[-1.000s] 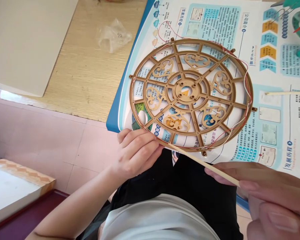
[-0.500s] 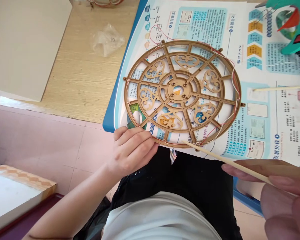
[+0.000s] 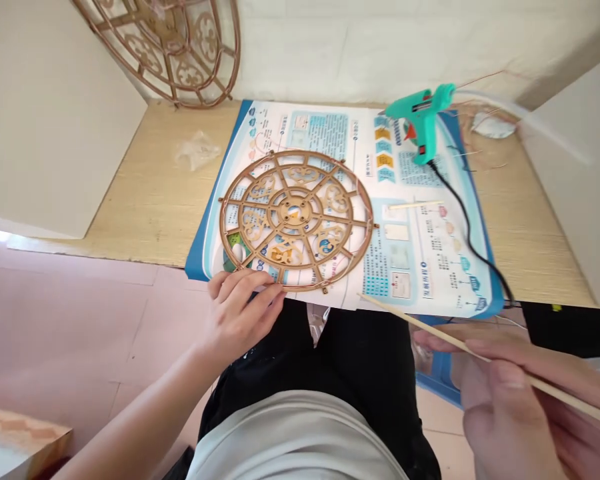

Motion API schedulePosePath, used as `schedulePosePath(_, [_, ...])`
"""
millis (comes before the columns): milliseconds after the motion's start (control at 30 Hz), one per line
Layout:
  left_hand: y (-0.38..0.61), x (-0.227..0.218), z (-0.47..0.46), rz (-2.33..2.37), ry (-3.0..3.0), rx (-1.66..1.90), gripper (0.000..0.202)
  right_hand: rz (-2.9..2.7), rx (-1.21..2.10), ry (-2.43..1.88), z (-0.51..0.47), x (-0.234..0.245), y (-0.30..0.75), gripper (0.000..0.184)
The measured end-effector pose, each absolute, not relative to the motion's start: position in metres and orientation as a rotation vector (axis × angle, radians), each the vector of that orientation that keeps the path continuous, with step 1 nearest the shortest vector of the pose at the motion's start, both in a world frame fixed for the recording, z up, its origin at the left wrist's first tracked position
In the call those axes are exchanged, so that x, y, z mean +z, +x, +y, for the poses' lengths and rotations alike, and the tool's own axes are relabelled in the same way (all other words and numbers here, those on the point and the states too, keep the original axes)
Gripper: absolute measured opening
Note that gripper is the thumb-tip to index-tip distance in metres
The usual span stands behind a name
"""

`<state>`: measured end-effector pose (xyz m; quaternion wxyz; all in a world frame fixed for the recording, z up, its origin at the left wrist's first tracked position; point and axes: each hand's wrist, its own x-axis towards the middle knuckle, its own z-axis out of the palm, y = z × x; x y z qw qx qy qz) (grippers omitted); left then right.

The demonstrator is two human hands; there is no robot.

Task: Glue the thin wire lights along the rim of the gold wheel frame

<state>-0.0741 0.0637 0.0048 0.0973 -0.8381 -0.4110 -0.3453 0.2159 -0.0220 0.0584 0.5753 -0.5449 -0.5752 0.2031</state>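
A round bronze-brown openwork frame (image 3: 310, 217) with spokes and scroll ornaments lies on a printed sheet at the table's front edge. Thin red and white wires (image 3: 369, 217) run along its rim. My left hand (image 3: 245, 307) is closed over the near left part of the rim, its fingertips partly hidden. In my right hand (image 3: 510, 380) a thin wooden stick (image 3: 420, 325) is pinched between thumb and fingers. The stick's tip points left, a little to the right of the frame and apart from it.
A green hot glue gun (image 3: 420, 120) stands at the back right, its black cord (image 3: 463, 213) trailing to the front. Another wooden stick (image 3: 415, 205) lies on the printed sheet (image 3: 445, 280). Clear plastic film (image 3: 197, 150) is at left. A second frame (image 3: 180, 53) leans behind.
The camera view has shifted, so the whole glue gun and the second frame now show. The stick's tip has moved off the frame's rim to the right. My left hand stays on the rim.
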Motion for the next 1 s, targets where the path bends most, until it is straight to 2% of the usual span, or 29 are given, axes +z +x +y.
schedulePosePath(533, [-0.038,0.024,0.058,-1.330,-2.558,-0.903,0.020,-1.207,0.481,-1.177,-0.028,0.047,0.249,0.023])
schedulePosePath(700, [-0.018,0.027,0.068,-1.312,-2.655,-0.906,0.010,-1.232,0.514,-1.162,-0.022,0.049,0.255,0.022])
schedulePosePath(1000, [-0.015,0.026,0.072,-1.337,-2.696,-0.932,0.005,-1.324,0.593,-1.155,-0.020,0.026,0.253,0.027])
